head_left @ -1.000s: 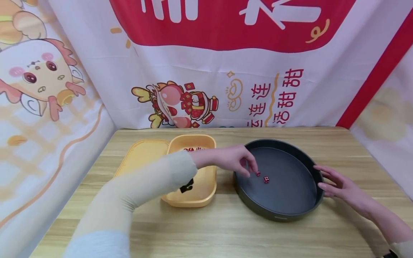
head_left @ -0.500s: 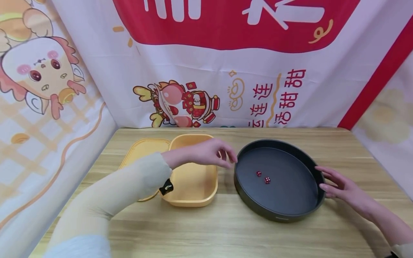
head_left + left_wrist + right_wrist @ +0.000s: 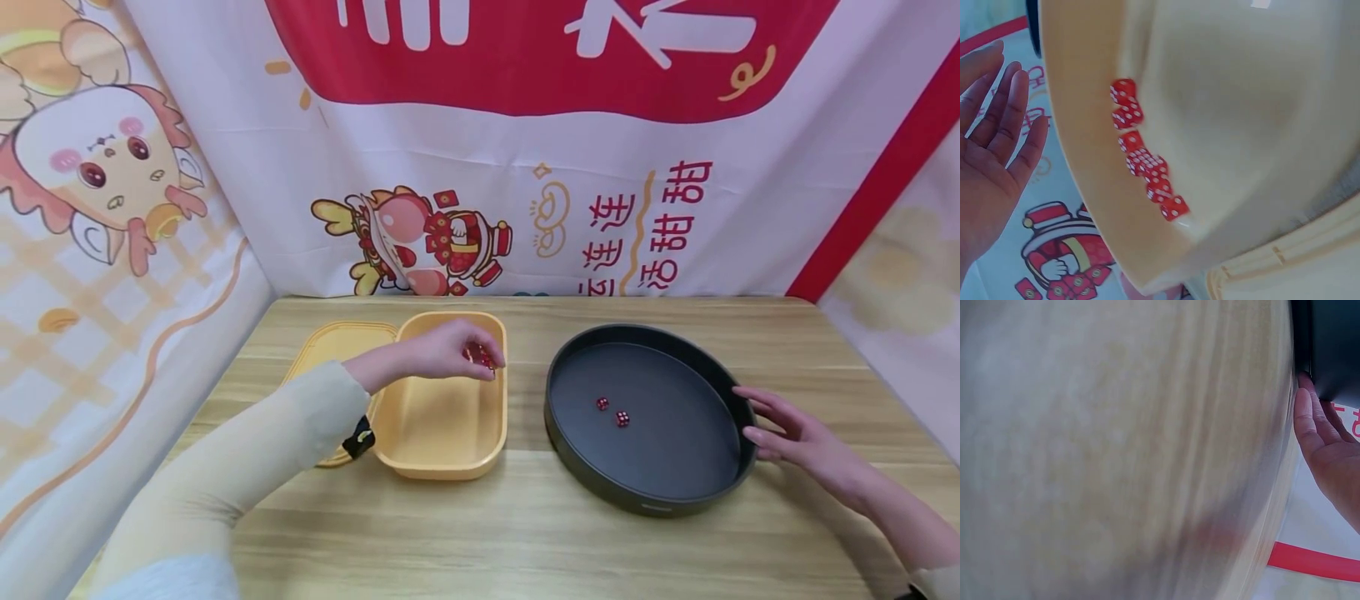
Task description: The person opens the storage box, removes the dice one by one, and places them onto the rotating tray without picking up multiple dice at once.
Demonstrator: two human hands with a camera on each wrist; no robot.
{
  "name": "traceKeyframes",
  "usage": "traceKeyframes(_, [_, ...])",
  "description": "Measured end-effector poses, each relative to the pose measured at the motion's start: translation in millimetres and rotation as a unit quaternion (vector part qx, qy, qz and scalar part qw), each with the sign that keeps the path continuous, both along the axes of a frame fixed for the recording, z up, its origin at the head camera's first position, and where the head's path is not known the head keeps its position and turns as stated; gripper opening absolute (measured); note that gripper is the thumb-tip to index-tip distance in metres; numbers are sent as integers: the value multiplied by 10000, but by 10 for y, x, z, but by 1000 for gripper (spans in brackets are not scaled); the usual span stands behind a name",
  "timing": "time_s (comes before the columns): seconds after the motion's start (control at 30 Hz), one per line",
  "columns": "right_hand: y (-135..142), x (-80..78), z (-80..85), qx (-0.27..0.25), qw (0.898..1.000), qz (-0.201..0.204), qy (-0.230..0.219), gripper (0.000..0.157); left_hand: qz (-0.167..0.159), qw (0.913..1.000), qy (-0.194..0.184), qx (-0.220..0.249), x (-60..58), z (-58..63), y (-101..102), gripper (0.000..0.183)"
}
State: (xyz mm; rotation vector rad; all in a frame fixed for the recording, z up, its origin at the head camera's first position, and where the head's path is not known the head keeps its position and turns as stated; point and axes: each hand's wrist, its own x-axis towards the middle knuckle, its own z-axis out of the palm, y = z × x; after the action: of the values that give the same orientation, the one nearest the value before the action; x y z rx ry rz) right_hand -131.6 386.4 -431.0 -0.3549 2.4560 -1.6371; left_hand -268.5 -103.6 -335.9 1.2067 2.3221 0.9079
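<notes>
My left hand [image 3: 438,350] hovers over the far part of an orange-yellow plastic box [image 3: 441,473], its fingers loosely bent and holding nothing. Several red dice with white pips [image 3: 1127,115] lie in a row along the box's far wall; in the head view they show between thumb and fingers. My right hand [image 3: 798,442] touches the right side of a round black pan [image 3: 555,429], with extended fingers and thumb tip at its rim. Inside the pan, left of its middle, lie two red dice, the left die [image 3: 602,403] and the right die [image 3: 622,419].
A flat yellow lid [image 3: 341,340] lies left of the box, partly beneath the left forearm. Everything stands on a wood-grain table [image 3: 517,542]. A printed white and red cloth [image 3: 487,150] hangs behind it, with more cloth at both sides.
My left hand has moved left from over the pan, by the dice, back over the yellow box. The two dice stay in the pan. My right hand keeps its place at the rim.
</notes>
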Motion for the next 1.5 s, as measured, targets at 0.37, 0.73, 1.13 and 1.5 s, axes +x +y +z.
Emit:
traceKeyframes(0.37, [9,-5,6,16,10000,-28,2,57,-72,9983,79,-569,-186,-226,-81,25])
traceKeyframes(0.73, [-6,-7,13,8,10000,-16,13,57,-18,9931,129,-1169,-244,-382,-145,49])
traceKeyframes(1.13, [-10,-5,17,38,10000,-49,-30,56,235,9904,-56,-1361,-233,-451,-130,40])
traceKeyframes(1.5, [-2,11,20,67,9999,-64,-43,56,170,9955,-58,-936,-188,-584,-91,21])
